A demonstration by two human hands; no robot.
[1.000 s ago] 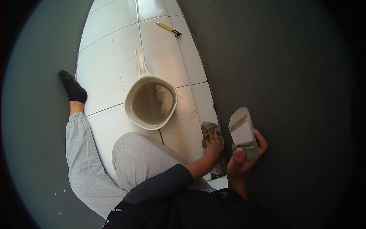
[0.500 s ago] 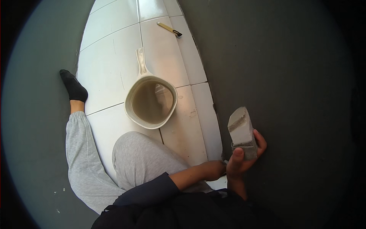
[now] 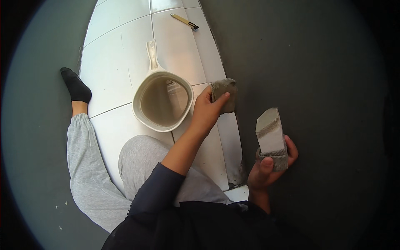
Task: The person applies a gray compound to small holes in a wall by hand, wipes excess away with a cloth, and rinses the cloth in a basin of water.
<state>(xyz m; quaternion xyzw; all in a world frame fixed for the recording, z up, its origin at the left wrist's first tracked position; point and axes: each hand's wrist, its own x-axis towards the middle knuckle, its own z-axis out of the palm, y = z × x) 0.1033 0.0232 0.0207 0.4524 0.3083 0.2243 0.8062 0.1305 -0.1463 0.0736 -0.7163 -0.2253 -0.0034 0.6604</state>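
A flat grey-brown pad with rough edges is pinched in my left hand, thumb on top. It hangs over the right edge of the white tiles; I cannot tell whether it is cloth or something stiffer. My right hand, farther right above the dark floor, grips a pale slant-topped block. Ribbed grey fabric wraps the block's lower end, and a brownish band crosses its upper part. To the left of my left hand, a white dipper holds murky grey-brown water, its handle pointing away from me.
A yellow box cutter lies on the far tiles. White tiles form a strip between dark grey floor on both sides. My bent leg in grey trousers is close to the dipper; my black-socked foot is at the left.
My left hand has swung from beside my right wrist up and forward, bringing the grey-brown pad into sight. The right hand with the block has shifted slightly right. The whole view has moved a little.
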